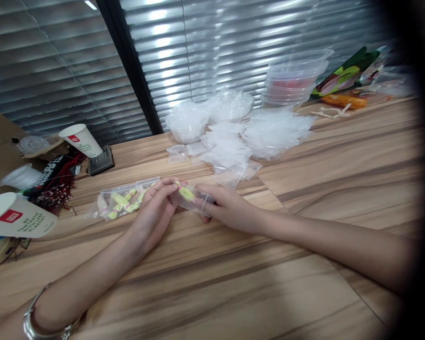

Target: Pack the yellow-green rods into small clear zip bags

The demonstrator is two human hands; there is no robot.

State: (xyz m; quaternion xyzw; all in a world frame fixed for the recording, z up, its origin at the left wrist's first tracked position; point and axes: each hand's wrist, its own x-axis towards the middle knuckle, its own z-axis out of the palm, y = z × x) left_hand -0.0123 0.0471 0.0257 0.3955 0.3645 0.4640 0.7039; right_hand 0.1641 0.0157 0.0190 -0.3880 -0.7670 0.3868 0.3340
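Note:
A small clear plastic bag with a yellow item inside is held between my two hands over the wooden table. My left hand pinches the bag's left end near the yellow item. At its right end, the fingers of my right hand are closed on the bag. Just left of and behind my left hand lie filled clear bags with yellow and pale pieces in them. Behind my hands is a loose pile of flat clear bags.
Paper cups stand at the left, one near and one farther back by a dark box. Red and black cords lie between them. Stacked plastic tubs and a green packet are along the back right.

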